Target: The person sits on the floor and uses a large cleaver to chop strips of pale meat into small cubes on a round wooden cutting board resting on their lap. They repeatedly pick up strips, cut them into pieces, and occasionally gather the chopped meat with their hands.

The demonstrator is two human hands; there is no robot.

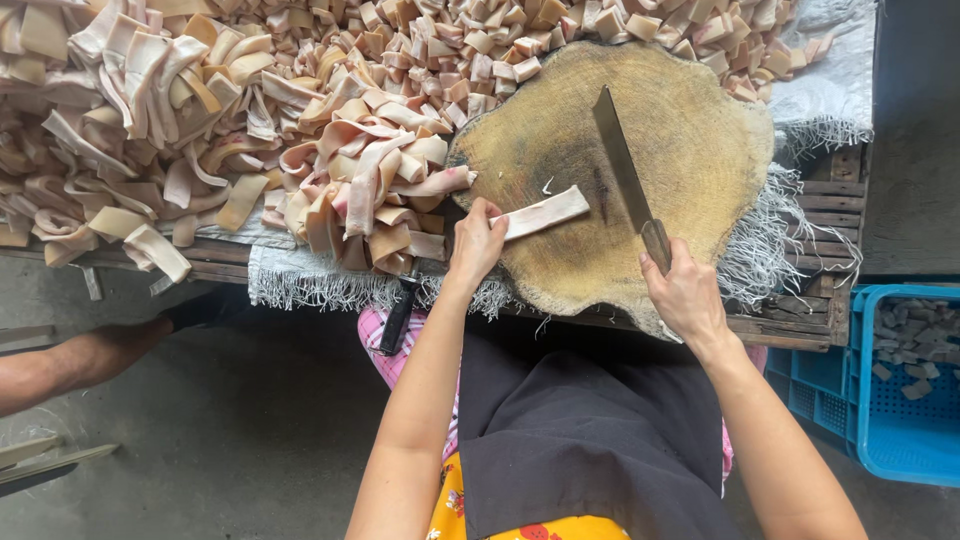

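A round wooden chopping block (690, 140) lies in front of me. My left hand (476, 242) grips one end of a pale pork-skin strip (547, 211) that lies across the block's near left part. My right hand (686, 293) holds the handle of a long cleaver (620, 160), its blade resting flat on the block just right of the strip, pointing away from me.
A big heap of long skin strips (180, 110) fills the left of the bench; several cut squares (560, 35) are piled beyond the block. A blue plastic crate (905, 440) stands at the right. Another person's arm (70, 365) is at the left edge. A dark-handled tool (400, 312) hangs below the bench.
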